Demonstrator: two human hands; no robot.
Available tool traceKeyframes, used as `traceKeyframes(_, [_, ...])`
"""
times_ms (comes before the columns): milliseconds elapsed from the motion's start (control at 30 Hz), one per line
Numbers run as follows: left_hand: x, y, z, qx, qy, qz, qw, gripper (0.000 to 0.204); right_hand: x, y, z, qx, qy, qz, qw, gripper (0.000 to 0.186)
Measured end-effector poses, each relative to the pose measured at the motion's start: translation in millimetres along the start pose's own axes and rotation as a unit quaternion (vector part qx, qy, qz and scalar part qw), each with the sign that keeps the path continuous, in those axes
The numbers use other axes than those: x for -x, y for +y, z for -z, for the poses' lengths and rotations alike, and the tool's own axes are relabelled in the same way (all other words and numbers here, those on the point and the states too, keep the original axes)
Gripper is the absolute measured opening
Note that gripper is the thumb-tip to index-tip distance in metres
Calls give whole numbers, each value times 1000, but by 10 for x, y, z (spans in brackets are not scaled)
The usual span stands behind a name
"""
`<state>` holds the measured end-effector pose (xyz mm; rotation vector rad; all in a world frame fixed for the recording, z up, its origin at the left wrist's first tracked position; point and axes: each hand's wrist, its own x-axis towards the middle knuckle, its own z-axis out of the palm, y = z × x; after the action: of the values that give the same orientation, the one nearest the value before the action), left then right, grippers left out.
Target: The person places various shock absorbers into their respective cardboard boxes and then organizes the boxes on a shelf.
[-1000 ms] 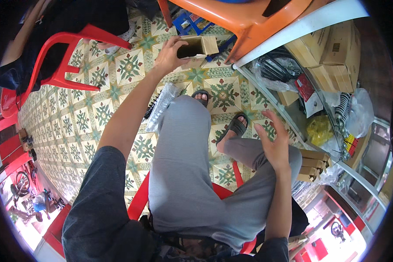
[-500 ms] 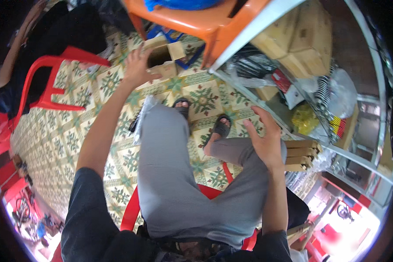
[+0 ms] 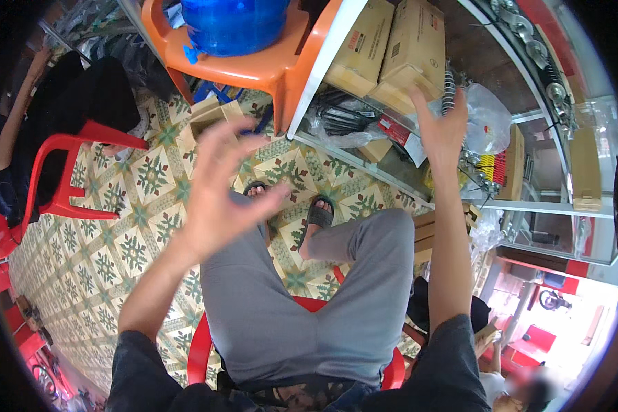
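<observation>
My left hand (image 3: pixel 216 189) is raised over my left knee, a little blurred. Its thumb and fingers are apart and nothing is between them. Behind its fingertips an open cardboard box (image 3: pixel 210 114) stands on the floor, partly hidden by the hand. My right hand (image 3: pixel 443 130) is held up before the glass shelf case, its thumb and fingers spread and holding nothing. In the picture it overlaps a large cardboard box (image 3: pixel 413 51) and lies beside a coil spring (image 3: pixel 448 93); I cannot tell whether it touches either.
An orange chair (image 3: pixel 254 69) bearing a blue water container (image 3: pixel 235 26) stands ahead. Shelves at right hold bagged parts and red and yellow springs (image 3: pixel 491 169). Flat cartons (image 3: pixel 426 233) lie beside my right knee. At left, a person in black (image 3: pixel 82 96) sits near a red chair (image 3: pixel 75 137).
My left hand has drawn back from the open box and risen closer to me. My right hand has moved forward and up, toward the shelf. The view has shifted, showing more of the shelves.
</observation>
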<state>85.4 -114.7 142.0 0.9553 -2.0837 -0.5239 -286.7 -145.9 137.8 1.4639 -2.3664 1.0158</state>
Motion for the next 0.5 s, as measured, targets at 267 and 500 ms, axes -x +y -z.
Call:
traceKeyframes(267, [501,1051,-882,201,-175,-13,964,47,-614,-288,-545,70,-91,-152,982,124])
traceKeyframes(500, [233,972,-1274,360,-184,170,899,49,-261,-369,-173,74,-109,-167,977,117])
